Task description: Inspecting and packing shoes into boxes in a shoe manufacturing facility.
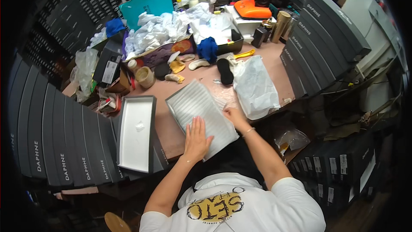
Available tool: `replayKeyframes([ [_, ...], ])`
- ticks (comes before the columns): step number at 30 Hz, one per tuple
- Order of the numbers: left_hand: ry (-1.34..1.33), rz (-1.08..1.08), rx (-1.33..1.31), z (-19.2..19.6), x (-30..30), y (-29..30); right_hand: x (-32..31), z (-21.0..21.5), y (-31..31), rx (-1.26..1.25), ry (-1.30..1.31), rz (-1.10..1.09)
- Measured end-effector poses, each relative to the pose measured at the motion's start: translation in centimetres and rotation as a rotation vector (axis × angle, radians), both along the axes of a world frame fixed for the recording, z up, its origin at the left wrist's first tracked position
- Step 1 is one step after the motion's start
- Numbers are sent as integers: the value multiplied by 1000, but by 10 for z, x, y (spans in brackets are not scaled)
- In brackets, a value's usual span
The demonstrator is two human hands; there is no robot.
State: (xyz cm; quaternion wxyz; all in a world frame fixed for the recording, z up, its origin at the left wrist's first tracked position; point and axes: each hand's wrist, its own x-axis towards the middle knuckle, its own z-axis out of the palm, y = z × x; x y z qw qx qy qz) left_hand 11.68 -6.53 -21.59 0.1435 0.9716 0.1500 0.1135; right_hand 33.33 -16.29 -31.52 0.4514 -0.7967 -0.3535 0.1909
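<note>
Best to press the white sheet (194, 101), centre frame, lightly with that flat, unclenched left hand (198, 139); maybe straighten its right edge gently using the curled right hand (233, 116), can't tell if gripping anything.

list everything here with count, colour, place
table: one, pink, centre
foam sheet: one, white, table's near edge
tray: one, white inside, left of foam sheet
paper sheet: one, white, right of foam sheet
crumpled paper: many, white, back of table
dark boxes: many, grey, all around
tan jar: one, tan, behind tray
blue cloths: two, blue, beside crumpled paper
teal bag: one, teal, back left
orange device: one, orange, back right
shirt: one, white, lower edge
left hand: one, bare, flat on foam sheet
right hand: one, bare, at foam sheet's right edge
</note>
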Motion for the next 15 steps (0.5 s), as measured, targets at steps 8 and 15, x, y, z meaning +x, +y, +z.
replayKeyframes([
  [8,670,-47,199,-15,36,21,19,59,28,317,272,-277],
  [15,688,-77,38,16,48,25,86,169,-123,-259,-470,-115],
])
